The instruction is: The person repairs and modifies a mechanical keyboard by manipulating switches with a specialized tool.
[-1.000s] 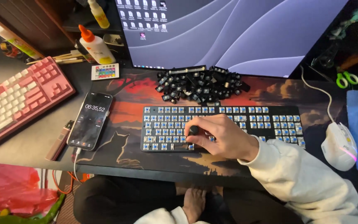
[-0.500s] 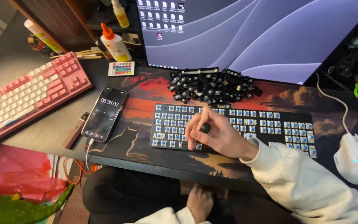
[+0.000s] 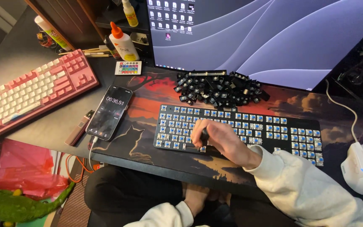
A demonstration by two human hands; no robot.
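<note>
The right hand (image 3: 215, 136) rests on the lower left part of the black keyboard (image 3: 240, 130), fingers curled narrow around a small dark object, seemingly a keycap (image 3: 205, 133), pressed down among the bare blue switches. Whether the fingers fully grip it or only pinch it cannot be told, since the knuckles hide the tips. The white sleeve runs from the wrist down to the lower right corner of the view.

The left hand (image 3: 198, 197) lies below the desk edge, in the person's lap, loosely closed; what it holds, if anything, is hidden.

The keyboard sits stripped of its caps on a desk mat (image 3: 148, 138) printed with a red sunset. Just behind it, touching its far edge, lies a pile of black keycaps (image 3: 219, 88), right under the monitor (image 3: 253, 38). To the left, a phone (image 3: 109, 112) lies near the keyboard with a narrow strip of mat between. Farther left, well apart, a pink keyboard (image 3: 30, 94) lies at a slant. On the right, a white mouse (image 3: 361, 168) sits just beyond the keyboard's end, near the front edge of the desk.
</note>
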